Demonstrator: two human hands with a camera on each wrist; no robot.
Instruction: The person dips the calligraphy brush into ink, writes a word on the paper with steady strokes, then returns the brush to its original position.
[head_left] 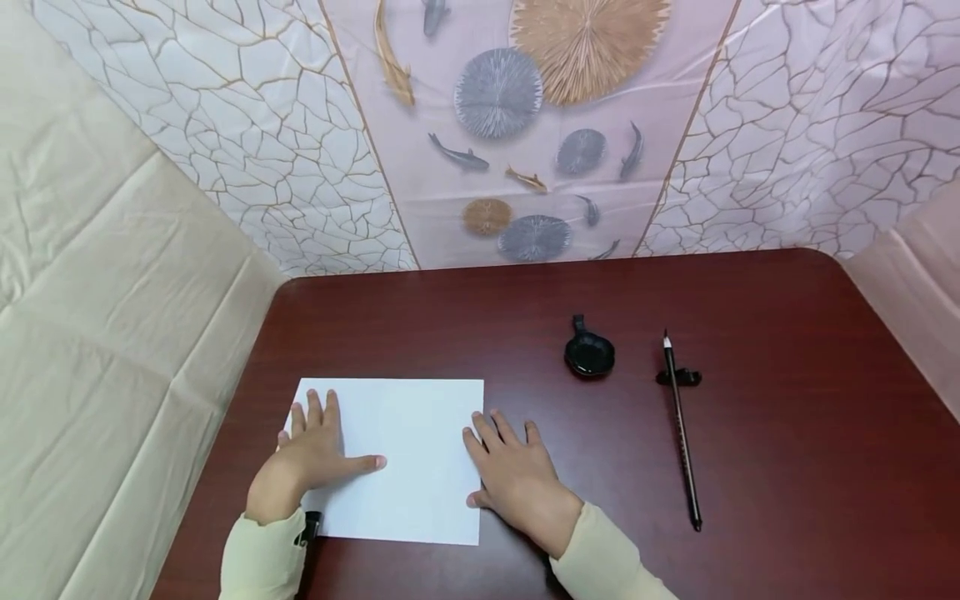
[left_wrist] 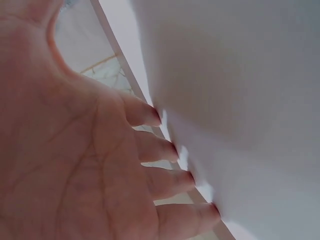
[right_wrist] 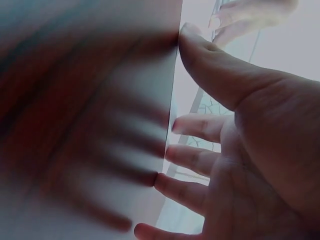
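Left hand (head_left: pixel 313 454) and right hand (head_left: pixel 517 477), both spread, touch paper (head_left: pixel 420 454), long axis sideways.

Head view high, facing forward-down; wrist views low, close; hands (head_left: pixel 313 452) (head_left: pixel 517 477) shared.

And here's the dark red-brown table (head_left: pixel 810 400), rounded at its far corners, a soft sheen of light across the top! Right behind it, a patterned cloth backdrop (head_left: pixel 442 183), pale pink through the middle with gold and grey discs (head_left: pixel 498 92) and fish (head_left: pixel 459 156), crackle-veined white panels (head_left: pixel 285 108) either side. Over on the left, a creased cream drape (head_left: pixel 112 350), with a pinkish one (head_left: pixel 911 275) on the right
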